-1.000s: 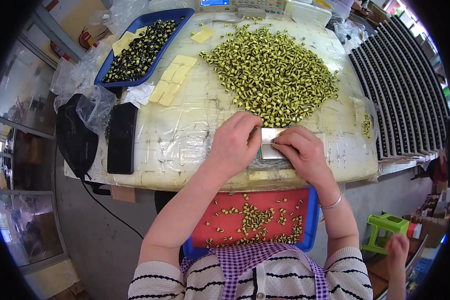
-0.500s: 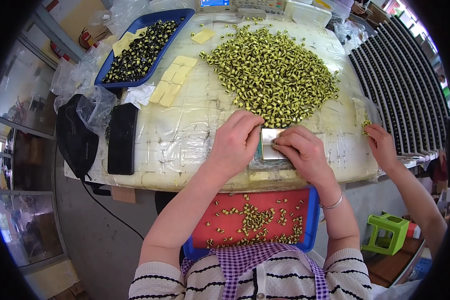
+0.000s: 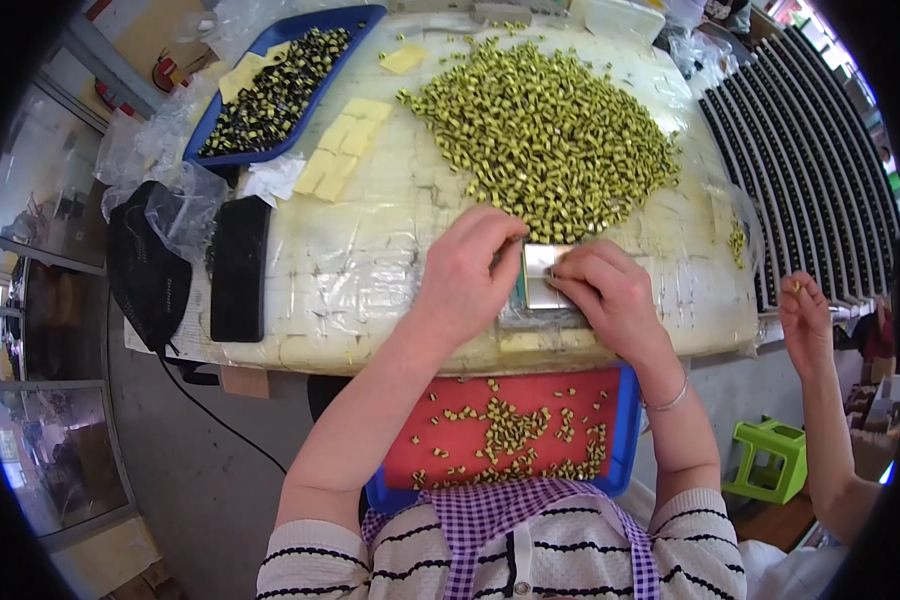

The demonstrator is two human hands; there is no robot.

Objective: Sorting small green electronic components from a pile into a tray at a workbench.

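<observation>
My left hand (image 3: 468, 275) and my right hand (image 3: 602, 292) meet over a small silvery flat block (image 3: 540, 277) near the table's front edge. Both sets of fingertips press on the block, and it is too small to tell whether a piece sits between them. Just beyond lies a big heap of small yellow-green and black parts (image 3: 545, 130). On my lap rests a tray with a red inside (image 3: 460, 440) holding several of the same parts.
A blue tray of dark parts (image 3: 275, 90) stands at the back left, yellow pads (image 3: 340, 160) beside it. A black flat case (image 3: 238, 265) and black bag (image 3: 150, 270) lie left. Black ridged racks (image 3: 820, 150) fill the right. Another person's hand (image 3: 805, 310) is at the right edge.
The other person's hand at the right has drawn back from the table edge toward the racks' front. My own hands have stayed on the block with only small finger shifts.
</observation>
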